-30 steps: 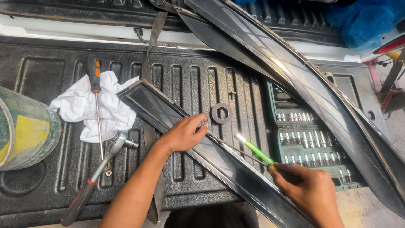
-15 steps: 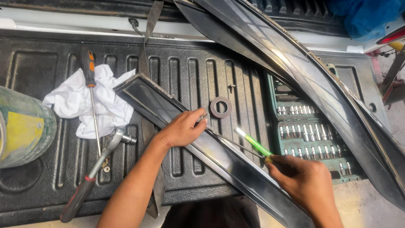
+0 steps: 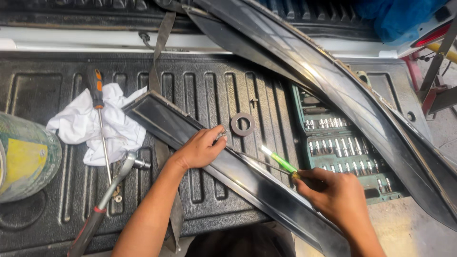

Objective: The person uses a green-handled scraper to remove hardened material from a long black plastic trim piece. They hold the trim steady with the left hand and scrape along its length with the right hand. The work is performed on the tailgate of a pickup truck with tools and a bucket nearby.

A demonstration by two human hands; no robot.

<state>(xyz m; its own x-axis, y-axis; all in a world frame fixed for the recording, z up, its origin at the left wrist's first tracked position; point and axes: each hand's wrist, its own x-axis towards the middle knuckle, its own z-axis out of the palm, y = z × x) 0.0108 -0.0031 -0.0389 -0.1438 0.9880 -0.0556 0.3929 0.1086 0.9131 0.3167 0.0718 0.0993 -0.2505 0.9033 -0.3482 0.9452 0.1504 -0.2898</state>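
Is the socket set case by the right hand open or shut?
Open: the green socket case shows rows of sockets, and no lid covers them.

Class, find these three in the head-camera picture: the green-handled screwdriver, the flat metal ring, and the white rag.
green-handled screwdriver (image 3: 281, 162), head view, on its green handle.
flat metal ring (image 3: 235, 124), head view, on its left rim.
white rag (image 3: 78, 126), head view, on its left folds.

White rag (image 3: 90, 126), ratchet wrench (image 3: 107, 195), socket set (image 3: 342, 147), black ring (image 3: 243, 124) lie about.
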